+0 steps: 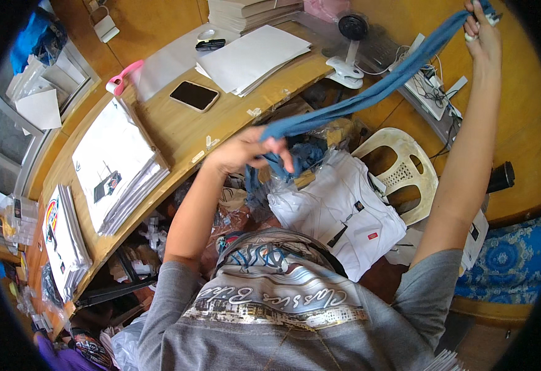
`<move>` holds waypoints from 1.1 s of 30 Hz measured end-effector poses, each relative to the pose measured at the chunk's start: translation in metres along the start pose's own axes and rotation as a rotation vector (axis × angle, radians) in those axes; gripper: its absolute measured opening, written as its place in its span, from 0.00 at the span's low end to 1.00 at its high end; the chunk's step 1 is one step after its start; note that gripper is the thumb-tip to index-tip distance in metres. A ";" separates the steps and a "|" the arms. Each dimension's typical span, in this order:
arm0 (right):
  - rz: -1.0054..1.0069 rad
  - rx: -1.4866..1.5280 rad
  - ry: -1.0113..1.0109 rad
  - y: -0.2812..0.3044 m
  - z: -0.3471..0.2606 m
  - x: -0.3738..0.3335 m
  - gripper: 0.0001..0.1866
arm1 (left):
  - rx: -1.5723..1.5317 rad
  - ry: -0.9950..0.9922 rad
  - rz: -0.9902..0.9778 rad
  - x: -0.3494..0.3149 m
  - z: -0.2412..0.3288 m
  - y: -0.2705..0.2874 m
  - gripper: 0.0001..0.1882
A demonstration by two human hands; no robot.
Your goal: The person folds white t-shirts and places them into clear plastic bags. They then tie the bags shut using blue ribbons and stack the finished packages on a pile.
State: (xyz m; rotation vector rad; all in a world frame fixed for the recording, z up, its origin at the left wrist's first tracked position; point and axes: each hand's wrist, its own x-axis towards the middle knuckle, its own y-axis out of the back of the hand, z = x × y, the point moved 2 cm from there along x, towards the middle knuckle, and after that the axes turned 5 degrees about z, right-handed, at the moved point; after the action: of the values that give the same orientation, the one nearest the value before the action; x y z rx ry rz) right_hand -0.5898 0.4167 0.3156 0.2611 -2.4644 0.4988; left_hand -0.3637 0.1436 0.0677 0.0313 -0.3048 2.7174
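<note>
A long strip of blue cloth [369, 93] is stretched slantwise in the air between my two hands. Up at the far right, my right hand [484, 37] is closed on its upper end, with some cloth and a small whitish bit poking out past the fingers. My left hand [249, 151], smeared a little by motion, grips the lower end in front of the table edge. Below that hand, more bunched blue cloth [304, 157] hangs or lies; where the strip ends there is hard to make out.
Folded white shirts [338, 210] lie by a cream plastic chair [406, 167]. The wooden table [159, 86] bears a phone [194, 96], white sheets [255, 59], stacked printed shirts [113, 164] and a pink-handled roller [122, 77]. A clip-on fan [351, 49] and cables [437, 86] are beyond.
</note>
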 end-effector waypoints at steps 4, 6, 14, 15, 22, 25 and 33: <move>-0.016 -0.166 -0.077 0.036 0.056 0.003 0.08 | 0.243 -0.125 0.093 0.002 -0.028 0.038 0.14; -0.026 -0.457 -0.181 0.045 0.078 -0.025 0.09 | 0.211 0.096 0.185 0.014 -0.011 0.023 0.11; -0.474 -1.088 -0.332 0.070 0.237 -0.140 0.10 | -0.827 0.074 0.204 -0.005 0.005 0.024 0.08; -0.584 -1.184 -0.371 0.068 0.247 -0.163 0.13 | -0.823 0.072 0.255 -0.008 0.004 0.025 0.08; -0.751 -0.501 -0.458 -0.041 0.185 -0.237 0.18 | -0.857 0.091 0.284 -0.023 0.008 0.023 0.09; -0.839 -0.004 -0.827 -0.085 0.138 -0.264 0.13 | -0.863 0.043 0.278 -0.029 0.016 0.019 0.08; -0.709 -0.575 -0.117 -0.105 0.123 -0.273 0.16 | -0.485 0.029 0.406 -0.041 0.032 0.005 0.05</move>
State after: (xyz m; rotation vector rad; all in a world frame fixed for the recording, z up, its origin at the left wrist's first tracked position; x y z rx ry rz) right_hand -0.4055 0.2898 0.0905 0.8797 -2.2938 -0.5234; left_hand -0.3287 0.1163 0.0957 -0.2295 -1.0516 2.9471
